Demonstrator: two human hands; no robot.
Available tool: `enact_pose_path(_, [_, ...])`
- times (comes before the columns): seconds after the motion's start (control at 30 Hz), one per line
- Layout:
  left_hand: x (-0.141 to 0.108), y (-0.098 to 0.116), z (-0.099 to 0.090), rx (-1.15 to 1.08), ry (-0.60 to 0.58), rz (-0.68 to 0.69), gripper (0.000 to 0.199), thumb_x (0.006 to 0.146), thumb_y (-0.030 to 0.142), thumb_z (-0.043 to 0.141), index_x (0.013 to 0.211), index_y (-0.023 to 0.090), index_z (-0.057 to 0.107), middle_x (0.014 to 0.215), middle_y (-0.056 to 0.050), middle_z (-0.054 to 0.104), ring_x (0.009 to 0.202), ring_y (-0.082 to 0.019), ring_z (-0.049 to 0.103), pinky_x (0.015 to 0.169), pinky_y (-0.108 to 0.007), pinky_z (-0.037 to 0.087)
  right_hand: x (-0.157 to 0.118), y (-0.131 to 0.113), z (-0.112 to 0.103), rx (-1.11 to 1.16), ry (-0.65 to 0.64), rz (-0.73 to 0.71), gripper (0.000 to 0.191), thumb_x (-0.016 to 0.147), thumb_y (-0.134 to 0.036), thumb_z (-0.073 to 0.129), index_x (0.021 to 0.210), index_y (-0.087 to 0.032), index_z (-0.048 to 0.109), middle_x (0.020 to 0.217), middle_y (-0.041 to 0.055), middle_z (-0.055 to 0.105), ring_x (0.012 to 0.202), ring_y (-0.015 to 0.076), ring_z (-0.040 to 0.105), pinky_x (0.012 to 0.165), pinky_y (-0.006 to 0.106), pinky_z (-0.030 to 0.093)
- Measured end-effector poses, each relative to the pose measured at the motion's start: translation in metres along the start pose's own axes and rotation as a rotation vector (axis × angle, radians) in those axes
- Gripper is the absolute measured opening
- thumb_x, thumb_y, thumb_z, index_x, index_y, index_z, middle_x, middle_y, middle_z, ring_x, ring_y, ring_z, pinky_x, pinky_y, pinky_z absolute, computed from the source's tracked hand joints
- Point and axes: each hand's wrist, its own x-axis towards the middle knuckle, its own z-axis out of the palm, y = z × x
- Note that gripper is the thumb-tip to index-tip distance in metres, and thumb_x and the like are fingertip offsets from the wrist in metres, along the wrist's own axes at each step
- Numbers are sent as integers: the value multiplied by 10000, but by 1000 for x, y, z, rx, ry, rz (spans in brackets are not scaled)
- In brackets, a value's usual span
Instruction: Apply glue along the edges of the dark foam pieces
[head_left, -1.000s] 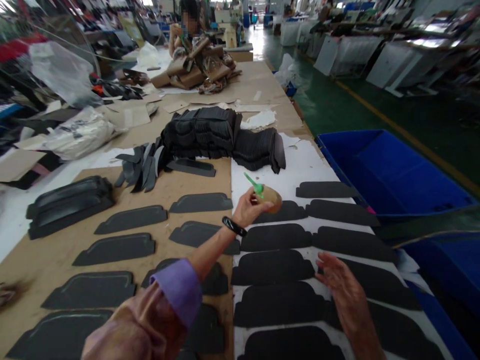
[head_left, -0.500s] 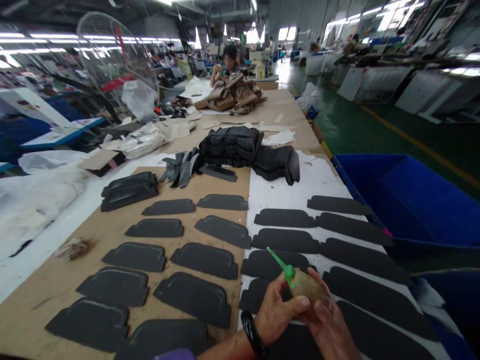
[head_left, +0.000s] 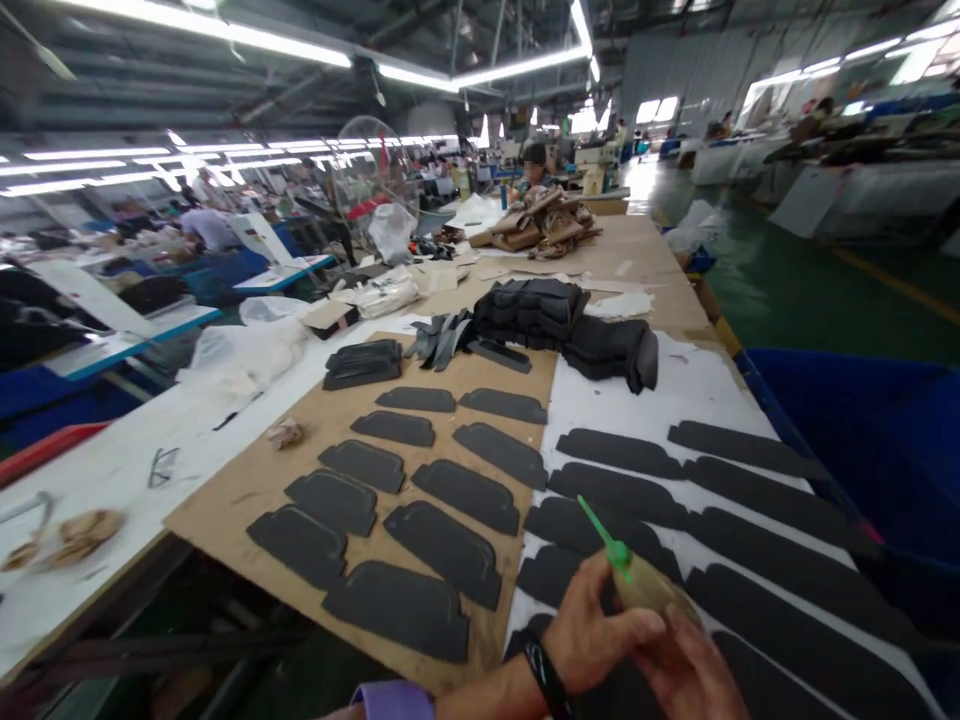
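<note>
A tan squeeze bottle with a thin green nozzle is tilted, its tip toward the upper left. My left hand, with a dark bangle on the wrist, grips its near side. Wrapped around the lower end is my right hand, its fingers partly hidden. Below and around them, flat dark grey pieces lie in rows on white sheeting. More such pieces are spread on brown board to the left, several with a shiny line along the edge.
Stacked dark pieces stand at the far end of the rows, with loose grey strips beside them. Blue bins border the table's right side. Crumpled brown material and a seated person are farther back. Eyeglasses lie at the left.
The view has turned left and tilted up, so the table sits farther right and more of its left edge shows. Both hands still hold the bottle.
</note>
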Motion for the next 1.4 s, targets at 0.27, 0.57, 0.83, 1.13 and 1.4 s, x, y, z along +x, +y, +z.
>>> enact_pose_path(0.27, [0,5,-14,-59,4,-63,471,675,489,678,969,130,599,892,-51,625,848,-196,551,757,-285,446,-12,-6,44,188,44,107,292,710,-373,699,952,-211,673,920,51,711,812,205,656,664,327,524])
enact_pose_path(0.57, [16,-14,-39,-297,-56,-135,424,675,454,690,925,121,609,890,-57,643,861,-202,577,775,-294,448,0,14,58,-113,199,-51,713,628,-479,723,1245,-238,462,1092,90,633,912,270,621,740,431,511])
enact_pose_path(0.83, [44,-23,-33,-618,-168,-287,550,619,469,732,1018,115,598,1008,-104,650,961,-250,596,851,-352,455,23,1,59,-796,435,-370,898,481,-507,758,1249,-186,424,1160,126,562,996,304,573,771,380,505])
enact_pose_path(1.13, [102,-30,-34,162,-68,-48,468,860,483,431,1177,158,546,1196,-98,591,1110,-230,528,973,-404,397,83,-52,15,-734,370,-377,699,550,-461,734,1147,-192,487,1040,77,593,868,247,597,757,400,499])
enact_pose_path(1.4, [141,-67,-37,1039,-26,106,462,839,277,483,1281,156,427,1412,-117,368,1331,-280,259,1067,-454,285,151,-72,15,-1032,294,-470,625,565,-479,715,1088,-208,505,1079,78,561,951,243,550,845,398,451])
